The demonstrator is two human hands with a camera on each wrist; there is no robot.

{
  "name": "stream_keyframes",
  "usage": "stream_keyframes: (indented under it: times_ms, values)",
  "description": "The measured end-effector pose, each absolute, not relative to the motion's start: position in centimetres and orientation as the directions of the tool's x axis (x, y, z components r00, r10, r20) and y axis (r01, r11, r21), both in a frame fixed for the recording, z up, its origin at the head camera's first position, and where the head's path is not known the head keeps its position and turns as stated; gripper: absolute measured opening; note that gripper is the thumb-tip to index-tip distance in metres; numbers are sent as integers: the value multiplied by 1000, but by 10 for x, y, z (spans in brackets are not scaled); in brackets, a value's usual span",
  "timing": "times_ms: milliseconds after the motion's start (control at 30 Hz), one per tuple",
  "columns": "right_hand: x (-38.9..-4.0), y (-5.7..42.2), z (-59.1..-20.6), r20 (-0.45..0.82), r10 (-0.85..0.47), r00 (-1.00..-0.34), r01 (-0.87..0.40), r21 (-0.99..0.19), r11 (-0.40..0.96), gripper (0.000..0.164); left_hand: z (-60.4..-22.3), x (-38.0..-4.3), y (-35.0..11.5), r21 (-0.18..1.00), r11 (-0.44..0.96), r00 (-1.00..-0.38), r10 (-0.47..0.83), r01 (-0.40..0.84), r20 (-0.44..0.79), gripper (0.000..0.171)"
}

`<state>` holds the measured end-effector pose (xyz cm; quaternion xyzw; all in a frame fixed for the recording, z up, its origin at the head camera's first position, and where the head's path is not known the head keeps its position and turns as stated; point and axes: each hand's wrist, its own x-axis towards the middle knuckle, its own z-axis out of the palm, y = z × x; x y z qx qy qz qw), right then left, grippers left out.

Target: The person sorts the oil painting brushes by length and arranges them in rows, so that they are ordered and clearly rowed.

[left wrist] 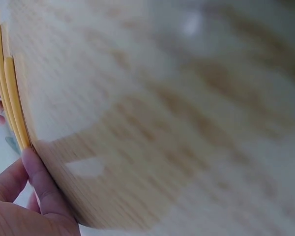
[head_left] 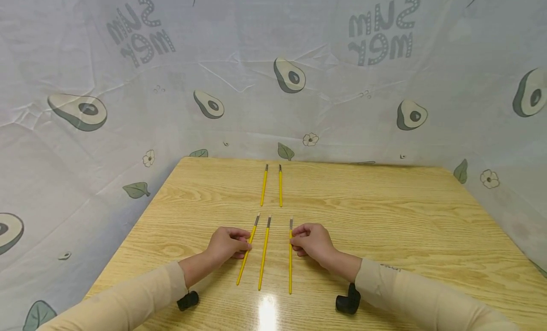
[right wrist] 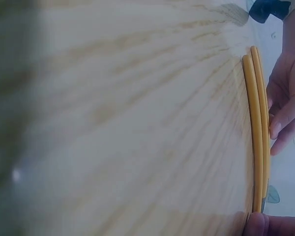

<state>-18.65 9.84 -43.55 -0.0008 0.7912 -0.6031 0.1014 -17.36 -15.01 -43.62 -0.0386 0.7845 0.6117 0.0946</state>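
Near the front of the wooden table lie three thin paintbrushes with yellow handles, grey ferrules and pale tips, all pointing away from me. My left hand (head_left: pixel 227 243) pinches the left paintbrush (head_left: pixel 242 269), which slants, between thumb and fingers. The middle paintbrush (head_left: pixel 264 255) lies just beside it, untouched. On the right, my right hand (head_left: pixel 315 244) pinches the right paintbrush (head_left: pixel 290 271) by its upper handle. In the left wrist view, thumb and finger meet at a yellow handle (left wrist: pixel 15 103). Only fingertips (right wrist: pixel 256 226) show at the bottom of the right wrist view, by a handle (right wrist: pixel 255 132).
Farther back on the table (head_left: pixel 384 207) lie two more yellow paintbrushes, a left one (head_left: pixel 264 188) and a right one (head_left: pixel 280 188), with dark tips. A pale curtain (head_left: pixel 252 117) printed with avocados hangs behind and beside the table. Black devices (head_left: pixel 348 300) sit below both wrists.
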Motion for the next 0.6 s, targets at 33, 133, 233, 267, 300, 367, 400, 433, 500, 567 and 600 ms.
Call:
stream_keyframes:
  times_ms: [33,133,233,267,300,367,400,433,500,567,600]
  values:
    - [-187,99,-435,-161,-125,-979,122,-955,270,13,-437,-174,-151,953,246,-979,55,-179,-198,29]
    - [-187,101,-436,-166,-127,-978,128,-956,264,13,-438,-175,-152,954,236,-978,55,-185,-203,29]
    - [-188,103,-436,-168,-132,-977,129,-956,262,14,-439,-176,-153,954,224,-975,49,-201,-217,29]
    - [-188,104,-435,-168,-131,-977,129,-956,264,15,-440,-176,-153,953,222,-974,46,-205,-220,29]
    - [-188,105,-435,-166,-130,-978,127,-956,265,16,-440,-176,-153,953,221,-974,44,-207,-222,29]
    - [-188,106,-434,-164,-122,-979,127,-956,266,17,-440,-175,-153,952,222,-973,38,-212,-226,29]
    - [-188,107,-433,-162,-117,-980,126,-955,267,17,-440,-175,-153,951,223,-973,34,-214,-227,29]
    - [-188,108,-432,-159,-112,-981,124,-955,268,17,-440,-175,-153,951,223,-973,31,-215,-227,29]
    - [-189,110,-430,-164,-104,-981,132,-956,260,18,-439,-175,-153,951,221,-974,28,-215,-226,29]
    - [-191,113,-428,-171,-98,-980,141,-957,255,18,-439,-175,-154,952,214,-973,25,-217,-228,29]
    - [-192,115,-426,-173,-99,-980,144,-957,253,18,-438,-175,-155,953,207,-973,25,-220,-229,30]
